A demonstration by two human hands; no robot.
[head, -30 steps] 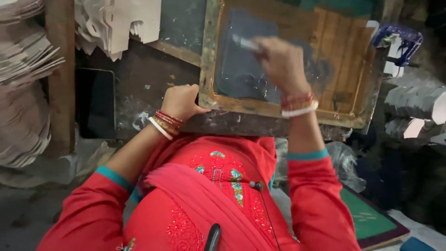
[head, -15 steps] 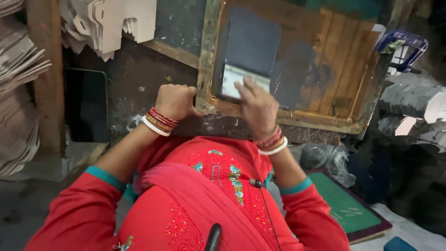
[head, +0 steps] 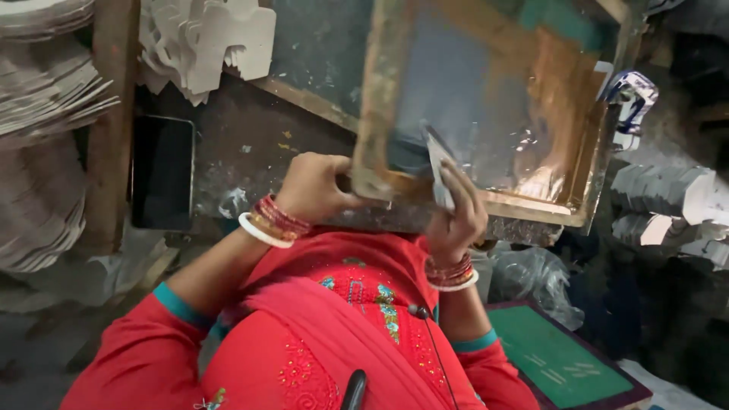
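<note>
Left hand (head: 315,186) clamped on wooden screen frame (head: 372,114) corner — right hand (head: 454,216) grips flat scraper (head: 439,163).

The wooden-framed printing screen (head: 486,114), flat on the bench a second ago, now tilts up at its near edge, lifted by the left hand (head: 315,186). The right hand (head: 456,216) has drawn the flat grey squeegee (head: 439,168) back from the mesh to that near edge.

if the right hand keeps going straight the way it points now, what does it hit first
Most likely the mesh of the wooden screen frame. The right hand points up and away holding a flat scraper, whose edge already seems to lie against the mesh, though depth is unclear.
</note>
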